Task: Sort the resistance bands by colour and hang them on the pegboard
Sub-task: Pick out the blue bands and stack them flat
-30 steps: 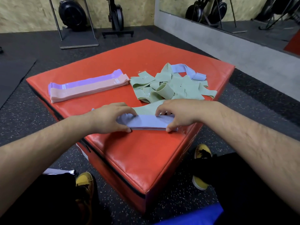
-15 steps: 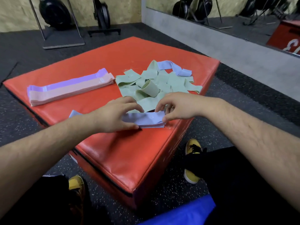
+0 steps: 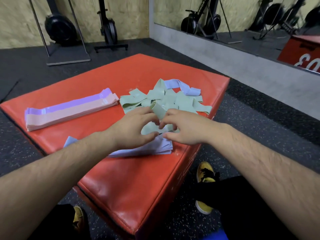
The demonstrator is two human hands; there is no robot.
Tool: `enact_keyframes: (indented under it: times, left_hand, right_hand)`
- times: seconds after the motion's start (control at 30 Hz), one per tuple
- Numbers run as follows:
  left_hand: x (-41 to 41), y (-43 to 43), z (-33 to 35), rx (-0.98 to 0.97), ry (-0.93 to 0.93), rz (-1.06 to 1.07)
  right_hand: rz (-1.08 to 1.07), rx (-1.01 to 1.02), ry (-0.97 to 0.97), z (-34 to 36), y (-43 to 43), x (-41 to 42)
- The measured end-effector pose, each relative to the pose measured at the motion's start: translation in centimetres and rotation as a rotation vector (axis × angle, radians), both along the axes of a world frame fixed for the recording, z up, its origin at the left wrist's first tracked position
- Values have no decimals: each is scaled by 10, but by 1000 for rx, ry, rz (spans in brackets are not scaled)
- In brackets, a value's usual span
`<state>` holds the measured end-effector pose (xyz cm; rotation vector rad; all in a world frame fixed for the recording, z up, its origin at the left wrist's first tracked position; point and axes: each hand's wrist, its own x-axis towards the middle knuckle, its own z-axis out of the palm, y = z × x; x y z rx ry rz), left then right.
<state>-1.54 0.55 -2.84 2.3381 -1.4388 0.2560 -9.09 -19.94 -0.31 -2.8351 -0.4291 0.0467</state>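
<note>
Nearest, a yellow shoe (image 3: 205,172) stands on the speckled floor beside a red padded box (image 3: 124,191). On the box's near edge lies a flat stack of pale blue bands (image 3: 155,149), the layers lined up at the right end, the forearm covering its middle. Just above that stack the left hand (image 3: 136,126) and the right hand (image 3: 184,129) meet, both palm down with fingers and thumbs curled inward toward each other. Between them lies one green band (image 3: 149,129), a flat loop; the fingertips are on or right at it, but whether either hand actually grips it cannot be told. Behind the hands is a loose heap of green bands (image 3: 174,101), twisted and overlapping, one loop standing up on edge. A single pale blue band (image 3: 181,86) trails along the heap's far side. Off to the left, well apart from the heap, sit two neat stacks side by side and touching: pink bands (image 3: 69,113) in front, purple bands (image 3: 72,103) behind. Beyond the box are gym machines (image 3: 107,26) against the wall and a mirror (image 3: 242,19)
</note>
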Motion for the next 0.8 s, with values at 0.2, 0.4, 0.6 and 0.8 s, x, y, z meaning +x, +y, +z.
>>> enact_keyframes:
  times: [0.2,0.4,0.6,0.8]
  left_hand:
    - [39,-45,16,-8,-42,144]
    - [86,-102,21,39,48,230]
    - [111,-125,3,99,105,247]
    - [114,-118,1,117,141,270]
  right_hand:
    - [-182,184,-118,11,-42,52]
    - [-526,155,-105,-18,-86,133]
    - [-833,205,-11,-46,-103,183]
    - [-902,247,46,-63,-109,194]
